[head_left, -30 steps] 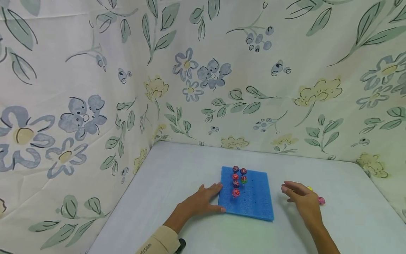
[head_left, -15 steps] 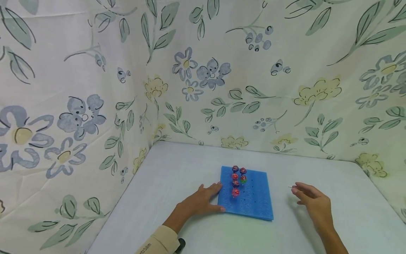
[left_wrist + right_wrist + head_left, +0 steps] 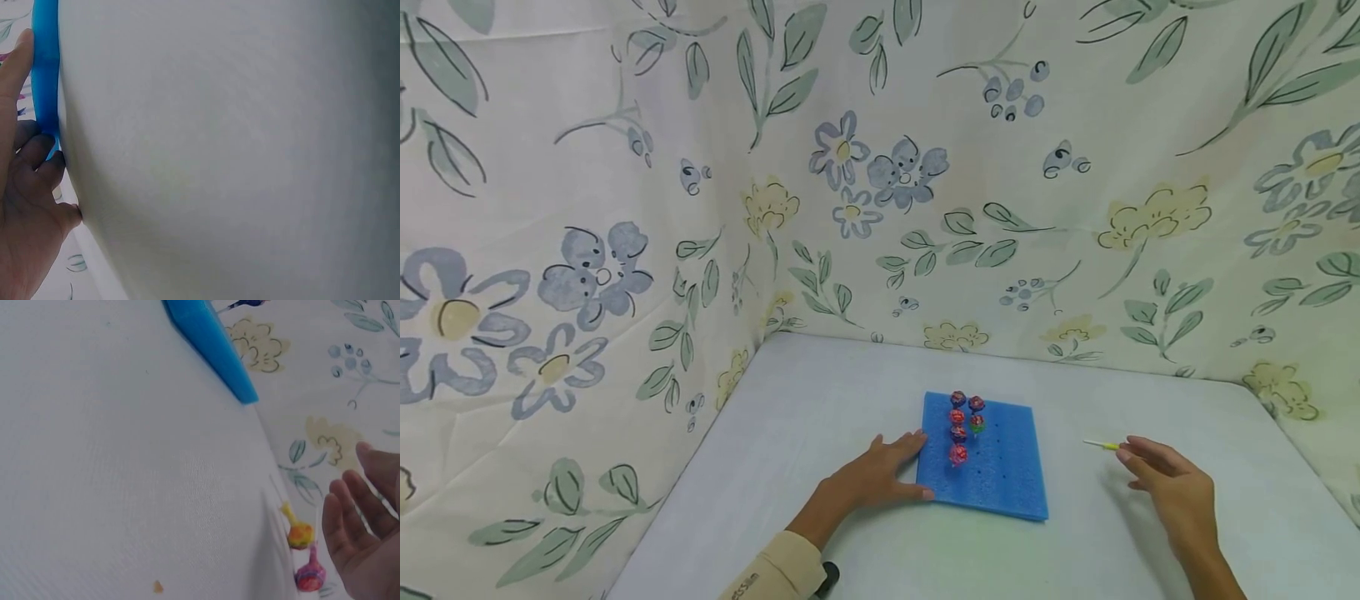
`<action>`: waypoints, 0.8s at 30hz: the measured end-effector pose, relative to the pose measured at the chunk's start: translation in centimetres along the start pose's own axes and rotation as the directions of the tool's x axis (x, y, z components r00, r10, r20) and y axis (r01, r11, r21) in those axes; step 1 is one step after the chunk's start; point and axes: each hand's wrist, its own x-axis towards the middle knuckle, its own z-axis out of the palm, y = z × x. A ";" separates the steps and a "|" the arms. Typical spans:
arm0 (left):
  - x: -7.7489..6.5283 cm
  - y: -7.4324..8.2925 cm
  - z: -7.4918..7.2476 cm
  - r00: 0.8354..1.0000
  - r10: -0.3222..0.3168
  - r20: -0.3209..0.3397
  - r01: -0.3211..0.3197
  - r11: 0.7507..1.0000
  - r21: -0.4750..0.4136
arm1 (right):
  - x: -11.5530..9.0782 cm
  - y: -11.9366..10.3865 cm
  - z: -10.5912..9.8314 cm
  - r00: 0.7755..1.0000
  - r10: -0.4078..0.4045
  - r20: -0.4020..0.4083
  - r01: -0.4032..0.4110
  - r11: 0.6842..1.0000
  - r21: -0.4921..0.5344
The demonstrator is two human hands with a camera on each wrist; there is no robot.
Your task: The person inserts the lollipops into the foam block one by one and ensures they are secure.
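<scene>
A blue foam board (image 3: pixel 1018 458) lies on the white table with several wrapped lollipops (image 3: pixel 958 455) standing upright in it, in two columns toward its left. My left hand (image 3: pixel 876 475) rests at the board's left edge, fingers and thumb spread and touching it. Over to the right, my right hand (image 3: pixel 1176 492) hovers with relaxed fingers beside a yellow-wrapped lollipop (image 3: pixel 300 535), whose white stick points left. A pink-wrapped lollipop (image 3: pixel 310 577) lies next to that one; the hand hides it in the head view. No lollipop appears gripped.
Small holes (image 3: pixel 979 472) dot the board right of and below the lollipops. Floral cloth (image 3: pixel 1000 167) hangs behind the table (image 3: pixel 842 375) and along its left side. A small brown speck (image 3: pixel 157 587) shows on the table in the right wrist view.
My right hand has moved right, toward the loose lollipops, so the yellow one's stick now shows ahead of its fingertips and the pink one is covered. The left hand and board stay put.
</scene>
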 end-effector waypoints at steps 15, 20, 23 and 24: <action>0.0 0.2 0.0 1.000 -0.007 -0.003 0.007 1.000 0.007 | 0.6 0.9 -1.7 0.996 0.054 -0.075 -0.048 0.996 0.081; 0.0 0.2 0.0 1.000 -0.011 0.000 0.011 1.000 0.010 | 0.8 1.3 -2.3 0.994 0.069 -0.085 -0.060 0.993 0.102; 0.0 0.2 0.0 1.000 -0.014 0.002 0.014 1.000 0.005 | 0.8 1.4 -2.8 0.994 0.079 -0.075 -0.064 0.980 0.187; 0.0 0.2 0.0 1.000 -0.013 0.002 0.013 1.000 0.004 | 0.8 1.5 -2.8 0.993 0.088 -0.075 -0.071 0.976 0.208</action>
